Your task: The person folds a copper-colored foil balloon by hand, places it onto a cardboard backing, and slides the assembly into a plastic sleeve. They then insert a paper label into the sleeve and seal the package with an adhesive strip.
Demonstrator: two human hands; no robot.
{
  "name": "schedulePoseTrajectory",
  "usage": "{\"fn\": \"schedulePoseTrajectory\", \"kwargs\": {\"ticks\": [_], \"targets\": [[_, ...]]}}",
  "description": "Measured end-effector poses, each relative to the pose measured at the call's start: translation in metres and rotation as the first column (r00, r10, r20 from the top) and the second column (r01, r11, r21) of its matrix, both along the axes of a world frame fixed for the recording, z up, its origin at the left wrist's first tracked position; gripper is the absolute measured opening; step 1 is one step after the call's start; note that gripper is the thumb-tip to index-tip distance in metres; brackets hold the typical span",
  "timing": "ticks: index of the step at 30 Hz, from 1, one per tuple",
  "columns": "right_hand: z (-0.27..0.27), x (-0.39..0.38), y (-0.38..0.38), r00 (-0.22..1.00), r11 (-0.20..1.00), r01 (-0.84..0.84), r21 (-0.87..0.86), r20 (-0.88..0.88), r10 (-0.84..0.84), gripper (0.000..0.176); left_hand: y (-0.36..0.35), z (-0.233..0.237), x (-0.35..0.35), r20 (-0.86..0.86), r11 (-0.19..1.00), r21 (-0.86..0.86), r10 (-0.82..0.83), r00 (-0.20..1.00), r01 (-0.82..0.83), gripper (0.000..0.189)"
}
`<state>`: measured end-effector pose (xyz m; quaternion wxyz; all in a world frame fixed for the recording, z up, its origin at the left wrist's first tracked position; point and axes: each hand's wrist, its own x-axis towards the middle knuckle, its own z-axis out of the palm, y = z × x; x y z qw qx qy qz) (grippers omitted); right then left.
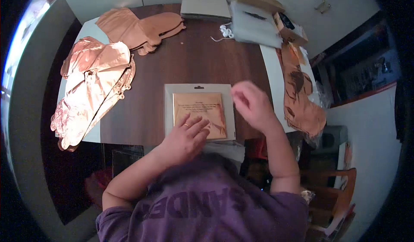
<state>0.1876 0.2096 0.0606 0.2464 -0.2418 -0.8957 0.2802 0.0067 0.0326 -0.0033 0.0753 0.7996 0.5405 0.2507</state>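
A flat golden folded packet [198, 103] with small printed text lies on a white card [169, 112] that has a hanging slot at its top edge, near the front of the brown table. My left hand [187, 136] rests on the packet's lower left part, fingers spread, with a ring on one finger. Just right of the card's upper right corner, my right hand [250, 102] is slightly blurred, its fingers curled together; whatever they may hold is too small to make out.
Shiny copper-coloured foil sheets [95, 82] and duller ones [138, 28] lie at the left. At the back are a white stack [206, 7], clear plastic sleeves [254, 26], white ribbon rolls [226, 30] and an open box [291, 28]. More foil [299, 95] hangs over the right side.
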Motion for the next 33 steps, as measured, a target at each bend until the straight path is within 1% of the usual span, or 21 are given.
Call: {"fn": "schedulePoseTrajectory", "kwargs": {"ticks": [1, 2, 3, 5, 8, 9, 12, 14, 15, 17, 18, 21, 24, 27, 28, 30, 33], "targets": [[-0.002, 0.02, -0.016, 1.0, 1.0, -0.008, -0.022, 0.028, 0.009, 0.013, 0.0, -0.006, -0.001, 0.006, 1.0, -0.016, -0.015, 1.0, 0.015, 0.031], [-0.003, 0.038, -0.033, 0.997, 0.994, 0.008, -0.105, 0.076, 0.0, 0.015, 0.0, -0.011, -0.002, 0.011, 0.999, -0.029, -0.029, 1.0, 0.03, 0.029], [-0.006, 0.052, -0.049, 0.992, 0.982, 0.027, -0.187, 0.124, -0.003, 0.017, 0.0, -0.014, -0.001, 0.065, 1.0, -0.01, -0.016, 0.998, 0.017, 0.026], [-0.02, 0.069, -0.08, 0.993, 1.0, -0.018, 0.015, 0.12, 0.016, 0.018, -0.001, -0.018, 0.003, 0.17, 1.0, 0.025, 0.012, 0.985, -0.016, 0.019], [-0.038, 0.071, -0.117, 0.989, 0.982, 0.041, 0.184, 0.13, -0.066, 0.021, -0.002, -0.023, 0.008, 0.249, 0.994, 0.087, 0.044, 0.968, -0.068, 0.02], [-0.039, 0.067, -0.124, 0.991, 0.968, 0.062, 0.245, 0.097, -0.088, 0.02, -0.001, -0.023, 0.009, 0.258, 0.992, 0.103, 0.046, 0.965, -0.075, 0.02], [-0.057, 0.059, -0.127, 0.96, 0.923, 0.165, 0.348, 0.157, -0.23, 0.018, 0.001, -0.025, 0.014, 0.28, 0.986, 0.142, 0.042, 0.959, -0.085, 0.022], [-0.061, 0.051, -0.117, 0.931, 0.893, 0.256, 0.369, 0.155, -0.331, 0.019, 0.0, -0.027, 0.016, 0.289, 0.984, 0.156, 0.039, 0.957, -0.087, 0.023], [-0.061, 0.048, -0.111, 0.914, 0.875, 0.298, 0.38, 0.151, -0.377, 0.02, 0.0, -0.029, 0.016, 0.264, 0.984, 0.165, 0.027, 0.964, -0.072, 0.023], [-0.059, 0.042, -0.103, 0.865, 0.889, 0.421, 0.179, 0.216, -0.453, 0.026, 0.0, -0.03, 0.014, 0.213, 0.982, 0.182, 0.007, 0.977, -0.047, 0.023], [-0.057, 0.04, -0.1, 0.838, 0.875, 0.478, 0.077, 0.257, -0.481, 0.029, 0.0, -0.031, 0.013, 0.205, 0.983, 0.18, 0.004, 0.979, -0.042, 0.023], [-0.045, 0.048, -0.087, 0.862, 0.907, 0.408, -0.107, 0.374, -0.343, 0.033, 0.001, -0.032, 0.011, 0.186, 0.985, 0.172, -0.01, 0.983, -0.023, 0.024], [-0.032, 0.07, -0.076, 0.929, 0.942, 0.203, -0.266, 0.357, -0.099, 0.036, 0.001, -0.031, 0.009, 0.182, 0.988, 0.154, -0.023, 0.983, -0.005, 0.025], [-0.036, 0.072, -0.071, 0.952, 0.965, 0.124, -0.23, 0.303, -0.05, 0.034, 0.002, -0.031, 0.01, 0.187, 0.99, 0.14, -0.026, 0.982, 0.0, 0.026], [-0.043, 0.071, -0.068, 0.962, 0.99, 0.093, -0.106, 0.267, -0.062, 0.032, 0.003, -0.031, 0.011, 0.187, 0.99, 0.144, -0.03, 0.982, 0.003, 0.027], [-0.062, 0.066, -0.061, 0.979, 0.988, 0.041, 0.147, 0.194, -0.069, 0.029, 0.004, -0.03, 0.013, 0.19, 0.991, 0.131, -0.017, 0.982, -0.008, 0.028], [-0.064, 0.062, -0.057, 0.976, 0.988, 0.057, 0.143, 0.199, -0.085, 0.023, 0.007, -0.022, 0.016, 0.171, 0.993, 0.11, 0.029, 0.985, -0.048, 0.028]]}}
